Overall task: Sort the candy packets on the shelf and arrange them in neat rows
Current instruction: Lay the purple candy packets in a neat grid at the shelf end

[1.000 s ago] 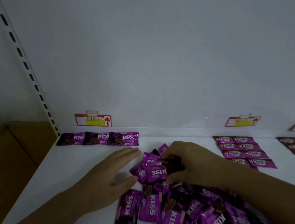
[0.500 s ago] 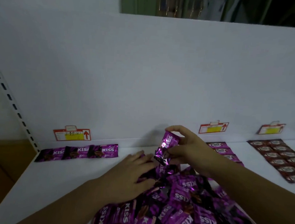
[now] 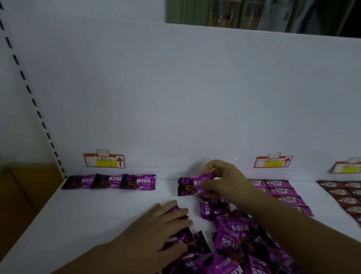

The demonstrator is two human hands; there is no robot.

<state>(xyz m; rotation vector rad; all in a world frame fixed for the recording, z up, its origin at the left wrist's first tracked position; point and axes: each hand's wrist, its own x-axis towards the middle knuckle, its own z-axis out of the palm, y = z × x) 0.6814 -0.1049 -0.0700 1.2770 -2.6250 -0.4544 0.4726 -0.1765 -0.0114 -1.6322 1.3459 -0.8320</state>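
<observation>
Lowered packet now pinched between right fingers.

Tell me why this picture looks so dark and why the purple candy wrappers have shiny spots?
Head view: the light is dim and bluish, dulling colours; head view: the foil on the packet pile bounces small glints back; head view: the right hand, pinching a KISS packet, throws a soft shadow on the back panel.
</observation>
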